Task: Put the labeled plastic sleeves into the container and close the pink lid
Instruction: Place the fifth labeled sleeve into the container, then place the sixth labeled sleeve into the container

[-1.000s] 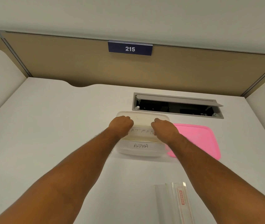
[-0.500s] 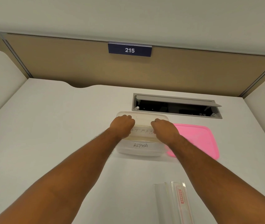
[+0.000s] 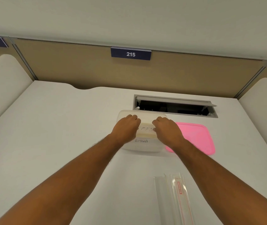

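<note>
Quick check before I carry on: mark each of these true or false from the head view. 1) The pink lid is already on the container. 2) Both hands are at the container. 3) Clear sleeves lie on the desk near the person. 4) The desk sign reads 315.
1) False. The pink lid lies flat on the desk, to the right of the container, which is open.
2) True. The left hand and right hand both grip a labeled sleeve at the container.
3) True. Clear sleeves lie on the desk, untouched.
4) False. The sign reads 215.
</note>
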Tool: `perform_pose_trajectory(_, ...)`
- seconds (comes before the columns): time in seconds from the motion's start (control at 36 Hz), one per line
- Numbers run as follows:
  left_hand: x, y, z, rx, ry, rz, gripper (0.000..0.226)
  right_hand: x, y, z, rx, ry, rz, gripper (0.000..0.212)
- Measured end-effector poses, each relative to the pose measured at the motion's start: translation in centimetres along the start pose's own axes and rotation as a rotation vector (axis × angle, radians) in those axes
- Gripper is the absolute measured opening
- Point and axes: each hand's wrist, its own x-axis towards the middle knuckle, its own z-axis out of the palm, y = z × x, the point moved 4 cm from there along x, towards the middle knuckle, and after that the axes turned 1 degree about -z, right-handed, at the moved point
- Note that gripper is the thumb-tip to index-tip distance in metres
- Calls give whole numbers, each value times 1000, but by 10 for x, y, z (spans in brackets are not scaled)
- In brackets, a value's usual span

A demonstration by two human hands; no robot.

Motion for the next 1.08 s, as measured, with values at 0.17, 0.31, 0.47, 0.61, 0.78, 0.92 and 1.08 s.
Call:
perform_pose_trajectory(0.17, -23, 18, -8, -54, 69, 40, 20, -25, -6, -10, 36, 81, 24, 18)
perform_pose_trajectory(0.31, -44, 38, -13, -119, 141, 90, 25, -48, -11, -10, 82, 100, 54, 20)
perform_pose_trajectory(0.47, -68, 57, -2, -154, 116, 97, 21, -76, -20, -4, 116, 30, 104, 17)
perform_pose_trajectory(0.61, -85, 68, 13, -181, 50, 93, 23, -96, -27, 9, 102, -123, 79, 11)
perform_pose_trajectory(0.78, -100, 73, 27, -187, -17, 97, 21, -113, -23, 29, 184, -390, 15, 31)
perform_pose_trajectory(0.92, -108, 73, 31, -205, -34, 97, 22, -124, -20, 43, 259, -628, -28, 55)
perform_pose_trajectory(1.08, -112, 70, 34, -218, -52, 84, 21, -127, -20, 45, 272, -726, -67, 44)
